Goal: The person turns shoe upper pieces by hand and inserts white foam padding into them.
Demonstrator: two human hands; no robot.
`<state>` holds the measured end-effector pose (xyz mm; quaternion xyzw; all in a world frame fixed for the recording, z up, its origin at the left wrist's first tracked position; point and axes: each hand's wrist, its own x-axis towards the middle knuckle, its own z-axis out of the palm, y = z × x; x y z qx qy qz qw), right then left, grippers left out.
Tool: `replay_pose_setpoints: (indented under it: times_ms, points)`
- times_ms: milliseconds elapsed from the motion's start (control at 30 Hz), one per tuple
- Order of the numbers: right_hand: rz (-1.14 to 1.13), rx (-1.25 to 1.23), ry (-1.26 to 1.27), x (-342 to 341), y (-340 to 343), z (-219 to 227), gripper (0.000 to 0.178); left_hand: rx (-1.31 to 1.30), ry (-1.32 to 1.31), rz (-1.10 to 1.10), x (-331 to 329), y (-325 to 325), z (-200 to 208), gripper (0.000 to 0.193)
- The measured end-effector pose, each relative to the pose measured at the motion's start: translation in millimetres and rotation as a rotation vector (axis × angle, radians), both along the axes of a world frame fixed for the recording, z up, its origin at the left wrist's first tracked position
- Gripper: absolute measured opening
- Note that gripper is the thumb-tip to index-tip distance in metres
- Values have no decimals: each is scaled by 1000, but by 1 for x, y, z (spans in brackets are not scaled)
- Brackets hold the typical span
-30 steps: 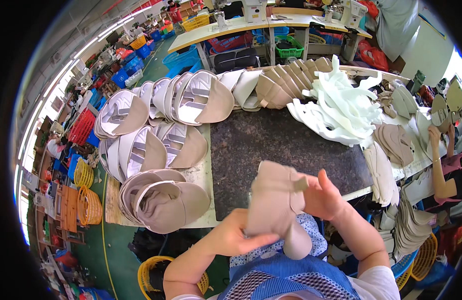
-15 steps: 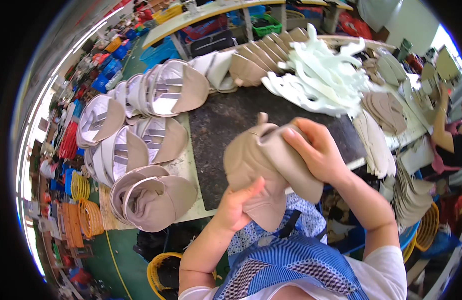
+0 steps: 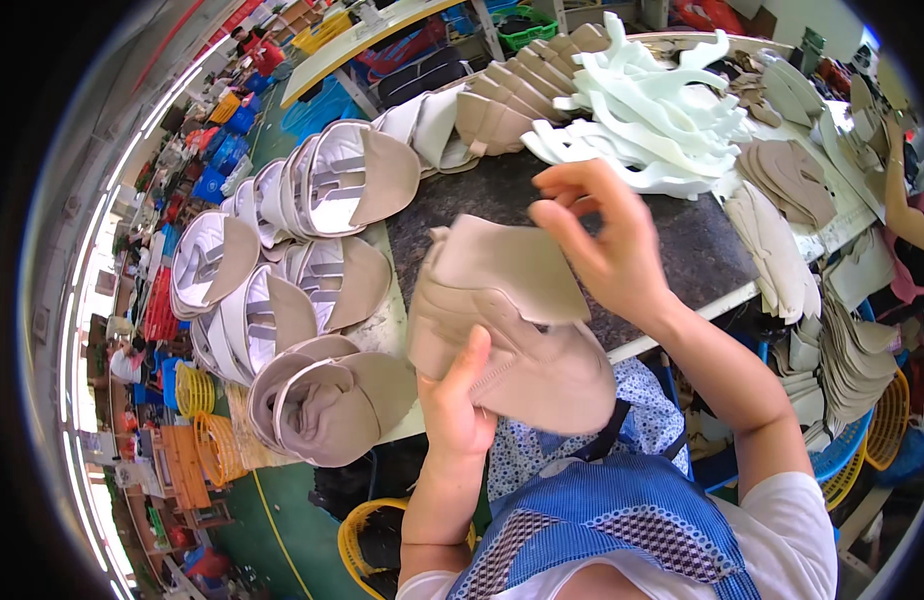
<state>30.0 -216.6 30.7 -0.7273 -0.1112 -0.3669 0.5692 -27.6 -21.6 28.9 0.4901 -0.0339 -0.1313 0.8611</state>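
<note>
A beige cap (image 3: 542, 370) is in front of me over the near edge of the black work mat (image 3: 432, 215). My left hand (image 3: 457, 405) grips its lower left side, thumb on top and the other fingers hidden beneath. One smooth beige panel (image 3: 512, 265) stands up at the cap's far side. To the right of that panel, my right hand (image 3: 612, 245) hovers apart from the cap, fingers bent and a gap between thumb and forefinger. Nothing shows in it.
Stacked beige caps (image 3: 357, 180) with white linings line the left of the table. Behind the mat lie a row of beige caps (image 3: 522, 100) and a heap of pale curved strips (image 3: 652, 120). Beige pieces (image 3: 787, 180) are piled at right, near another person's arm (image 3: 897, 185).
My right hand has let go of the cap and moved up and away from it. The cap has turned and shifted slightly left, still in my left hand.
</note>
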Motion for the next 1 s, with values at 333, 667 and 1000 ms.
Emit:
replay_pose_setpoints:
  times_ms: [333,667,1000]
  points:
    - [238,13,181,-47,36,2,27,-187,135,90,1,-12,-7,40]
    - [254,78,326,-53,35,1,17,-157,158,123,0,-23,-19,40]
    - [220,-35,109,-41,27,0,7,230,-274,191,8,-21,-23,48]
